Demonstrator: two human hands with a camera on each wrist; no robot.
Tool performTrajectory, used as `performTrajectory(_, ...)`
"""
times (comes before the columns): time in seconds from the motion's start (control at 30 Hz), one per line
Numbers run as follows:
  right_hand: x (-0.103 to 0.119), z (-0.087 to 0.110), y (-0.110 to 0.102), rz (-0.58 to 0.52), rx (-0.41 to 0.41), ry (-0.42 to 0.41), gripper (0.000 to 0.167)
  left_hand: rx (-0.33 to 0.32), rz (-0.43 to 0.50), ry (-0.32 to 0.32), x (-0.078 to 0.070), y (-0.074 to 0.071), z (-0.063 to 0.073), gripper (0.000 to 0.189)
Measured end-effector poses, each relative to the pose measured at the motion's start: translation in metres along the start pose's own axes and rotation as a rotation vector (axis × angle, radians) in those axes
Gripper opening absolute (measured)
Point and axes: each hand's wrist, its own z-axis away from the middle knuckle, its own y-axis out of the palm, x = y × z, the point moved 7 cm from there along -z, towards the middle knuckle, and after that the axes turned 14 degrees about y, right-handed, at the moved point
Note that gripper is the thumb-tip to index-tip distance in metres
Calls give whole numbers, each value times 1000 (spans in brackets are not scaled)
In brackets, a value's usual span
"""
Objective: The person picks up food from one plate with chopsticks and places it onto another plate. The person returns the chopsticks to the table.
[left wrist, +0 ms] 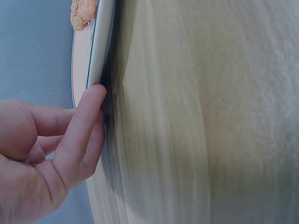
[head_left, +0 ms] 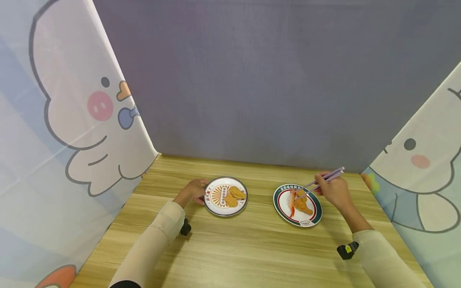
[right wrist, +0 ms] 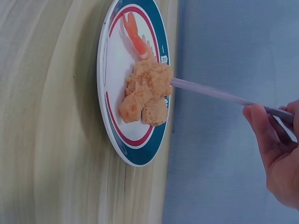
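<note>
Pinched in my right hand is a pair of lilac chopsticks, their tips reaching down to the food on the green-rimmed plate. Fried chicken pieces and a red-and-white shrimp-like piece lie there. The right wrist view shows the chopsticks meeting the far side of the chicken, so their tips are hidden. Over on the left, my left hand holds the edge of a white plate with a sunburst print. Fried chicken and a nugget lie on that plate.
Both plates stand on a wood-grain table, with a gap between them. A grey backdrop rises behind the table. Cartoon-printed cloth panels flank it on both sides.
</note>
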Motion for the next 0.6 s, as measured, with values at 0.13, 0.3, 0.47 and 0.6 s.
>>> performTrajectory(0.13, 7, 2, 3, 34, 17, -78, 32, 1, 8, 3, -1, 1, 1, 64)
performTrajectory(0.3, 13, 3, 4, 48, 34, -136, 30, 5, 15, 7, -1, 1, 0, 66)
performTrajectory(0.47, 15, 6, 6, 52, 58, -160, 26, 5, 11, 5, 1, 0, 0, 66)
performTrajectory(0.6, 17, 7, 9, 47, 66, -192, 24, 4, 16, 2, 3, 1, -1, 67)
